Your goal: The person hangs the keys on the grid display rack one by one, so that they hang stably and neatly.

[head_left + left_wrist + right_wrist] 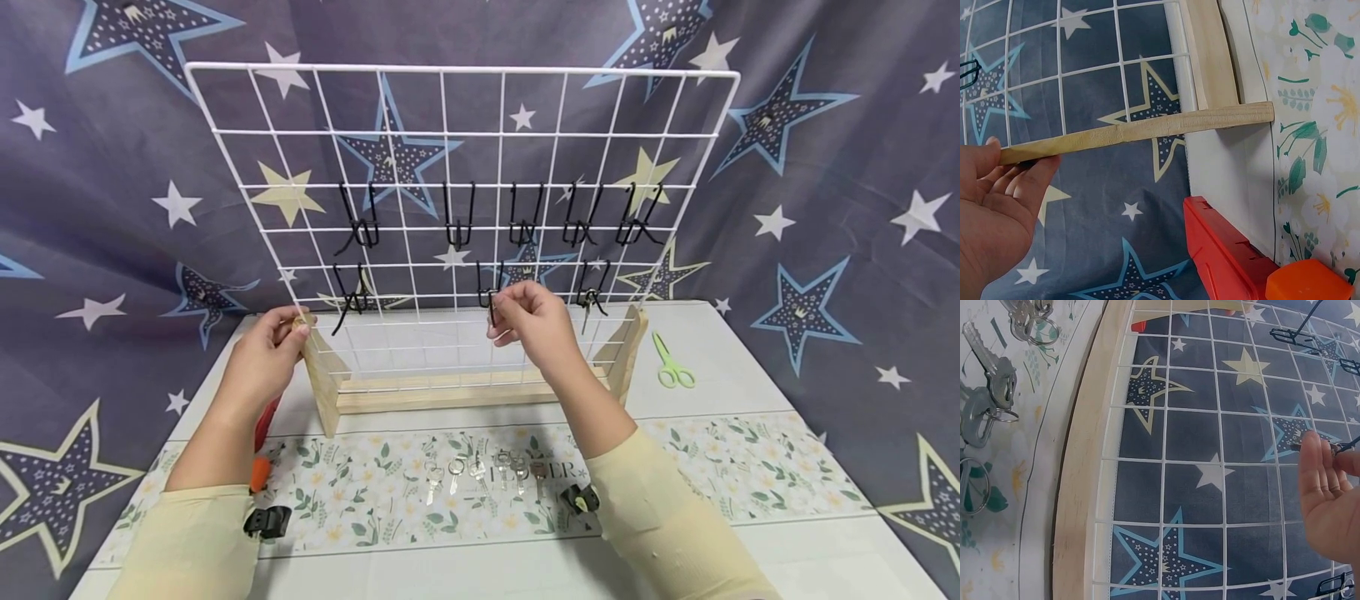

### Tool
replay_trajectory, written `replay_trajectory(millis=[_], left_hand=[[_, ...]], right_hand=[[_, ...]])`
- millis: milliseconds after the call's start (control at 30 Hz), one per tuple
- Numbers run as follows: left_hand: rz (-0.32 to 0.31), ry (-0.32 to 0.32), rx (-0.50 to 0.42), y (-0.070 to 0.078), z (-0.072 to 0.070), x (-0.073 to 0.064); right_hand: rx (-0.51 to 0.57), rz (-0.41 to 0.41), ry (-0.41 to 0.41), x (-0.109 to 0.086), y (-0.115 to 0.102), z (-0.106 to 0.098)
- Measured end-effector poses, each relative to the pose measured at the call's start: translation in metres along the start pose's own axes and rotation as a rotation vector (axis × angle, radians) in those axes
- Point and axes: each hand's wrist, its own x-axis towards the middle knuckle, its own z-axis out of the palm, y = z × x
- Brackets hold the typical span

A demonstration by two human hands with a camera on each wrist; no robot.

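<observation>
My left hand [262, 358] grips the top of the wooden side support [1122, 131] of a stand, thumb on one side and fingers on the other. This stand carries a white wire grid panel [442, 132] with two rows of black hooks [459, 221]. At the middle hook of the lower row, my right hand [542, 321] pinches a small key [1335, 449], mostly hidden by the fingers. Another key [586, 320] hangs from the lower right hook. Several loose keys [478, 473] with rings lie on the floral strip in front of the stand.
Green scissors [673, 372] lie on the table to the right of the stand. Beside the left support are a red case [1229, 250] and an orange object [1307, 282]. A star-patterned curtain [817, 208] hangs behind the panel. The wooden base bar [465, 396] runs between the supports.
</observation>
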Motion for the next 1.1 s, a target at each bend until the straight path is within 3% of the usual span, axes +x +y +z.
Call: replay_trajectory(millis=[367, 667, 867, 1100], left_hand=[[0.003, -0.006, -0.004, 0.001, -0.001, 0.0], [-0.009, -0.012, -0.013, 0.0, -0.001, 0.0], [0.0, -0.014, -0.021, -0.001, 0.0, 0.0], [0.016, -0.008, -0.018, 0.0, 0.0, 0.001]], right_hand=[[-0.013, 0.016, 0.046, 0.002, 0.0, 0.002], [-0.052, 0.001, 0.03, -0.003, 0.004, -0.008], [-0.196, -0.034, -0.093, -0.018, 0.004, -0.021], [-0.478, 0.027, -0.32, -0.037, -0.001, -0.033]])
